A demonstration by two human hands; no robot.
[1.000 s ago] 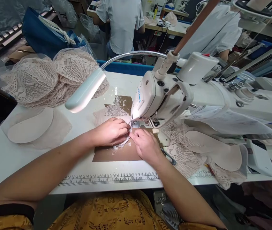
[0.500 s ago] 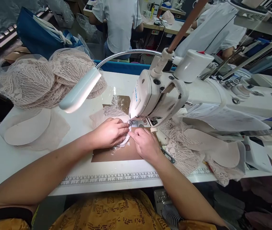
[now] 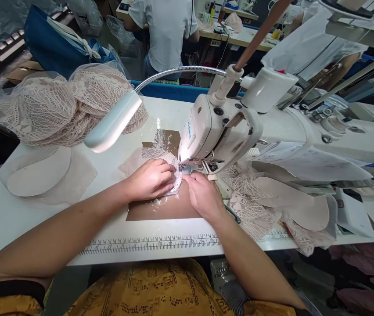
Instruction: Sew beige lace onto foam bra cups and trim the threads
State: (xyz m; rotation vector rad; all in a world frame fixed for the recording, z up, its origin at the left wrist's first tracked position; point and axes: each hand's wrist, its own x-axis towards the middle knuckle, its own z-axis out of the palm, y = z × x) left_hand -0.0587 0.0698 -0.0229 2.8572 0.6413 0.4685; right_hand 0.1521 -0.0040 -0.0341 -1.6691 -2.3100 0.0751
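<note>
A pale pink lace piece point(image 3: 152, 154) lies under the head of a white sewing machine point(image 3: 216, 127). My left hand point(image 3: 150, 179) rests on the lace with its fingers curled and pressed down, just left of the needle. My right hand point(image 3: 203, 195) pinches the lace edge right in front of the presser foot. Both hands sit on a brown sheet point(image 3: 160, 210) taped to the white table point(image 3: 114, 232). The needle itself is hidden behind my fingers.
A heap of lace cups point(image 3: 62, 107) lies at the back left, foam cup pieces point(image 3: 38, 175) beside it. More lace and cups point(image 3: 272, 202) are piled right of the machine. A gooseneck lamp point(image 3: 113, 120) hangs over the table. Small snips point(image 3: 233, 214) lie under my right wrist. Other people sit behind.
Both hands have slid the lace edge a little further toward the needle; the white lace edge now bunches between my fingertips closer to the presser foot.
</note>
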